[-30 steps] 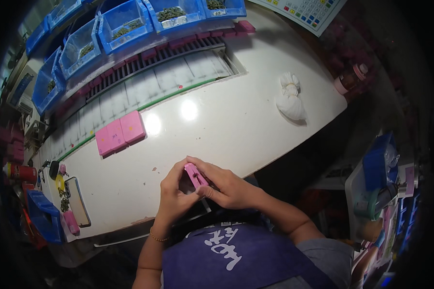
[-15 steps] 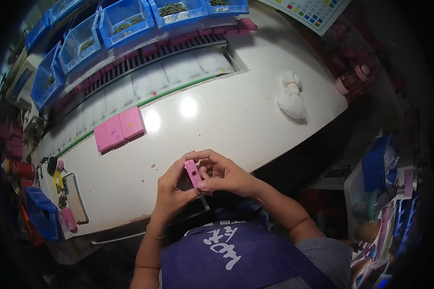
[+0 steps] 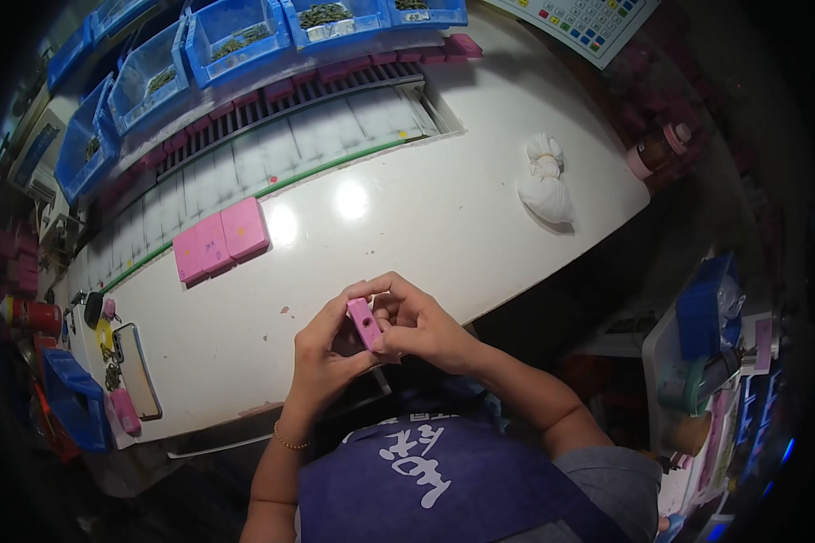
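Note:
A pink block [image 3: 365, 324] with a dark round hole in its narrow side is held between both hands, just above the table's near edge. My left hand [image 3: 324, 342] curls around its left side, thumb at the lower end. My right hand [image 3: 417, 330] grips it from the right, with the thumb on the lower end and the index finger arched over the top. Whatever the inner fingers touch behind the block is hidden. Beyond the hands, pink blocks [image 3: 221, 241] lie side by side on the white table [image 3: 407, 208].
Blue bins [image 3: 235, 41] of small dark pieces line the back, behind a slatted rack [image 3: 290, 113]. A knotted white bag [image 3: 545, 192] lies at right, near a bottle [image 3: 658, 150]. A phone [image 3: 138, 371] and a blue bin [image 3: 72, 398] are at left.
The pink block has tilted slightly in my hands, and my right thumb and fingers have shifted a little on it. The table scene has moved slightly left in the picture.

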A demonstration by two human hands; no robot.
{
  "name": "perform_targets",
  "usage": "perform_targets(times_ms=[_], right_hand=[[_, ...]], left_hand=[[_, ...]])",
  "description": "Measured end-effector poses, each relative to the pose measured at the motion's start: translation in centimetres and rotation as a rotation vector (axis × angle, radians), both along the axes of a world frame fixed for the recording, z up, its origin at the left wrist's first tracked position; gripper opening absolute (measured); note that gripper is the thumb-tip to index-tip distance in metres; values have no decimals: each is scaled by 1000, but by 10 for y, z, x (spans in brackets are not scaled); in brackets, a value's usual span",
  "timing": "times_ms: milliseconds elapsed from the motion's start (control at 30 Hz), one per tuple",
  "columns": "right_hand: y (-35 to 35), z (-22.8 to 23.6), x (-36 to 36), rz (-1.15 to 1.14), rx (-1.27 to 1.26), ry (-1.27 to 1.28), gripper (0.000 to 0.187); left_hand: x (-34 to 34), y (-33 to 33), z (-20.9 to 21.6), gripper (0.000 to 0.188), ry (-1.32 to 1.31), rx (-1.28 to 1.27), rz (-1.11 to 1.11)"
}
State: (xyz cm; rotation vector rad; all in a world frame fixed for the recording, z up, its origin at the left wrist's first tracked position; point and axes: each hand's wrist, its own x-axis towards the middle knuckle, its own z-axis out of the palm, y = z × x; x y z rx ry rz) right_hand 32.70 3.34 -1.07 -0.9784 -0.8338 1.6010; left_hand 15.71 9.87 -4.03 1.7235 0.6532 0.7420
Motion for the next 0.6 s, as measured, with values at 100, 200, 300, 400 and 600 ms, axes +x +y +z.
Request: perform_targets(times_ms=[100,200,300,400,600], right_hand=[[2,-3,-1,-15,21,-41,48],[5,-6,-2,-33,29,-37,44],[7,-7,-2,-23,24,-40,41],[10,2,-1,8,-53,-53,35],[15,-12,5,-57,-115,70,27]], left_hand=[[0,0,2,73,-1,41,4],[0,0,1,72,-2,31,8],[1,0,3,73,-9,24,15],[1,0,4,74,-24,-29,-3],[1,1,3,76,-23,-113,-24]])
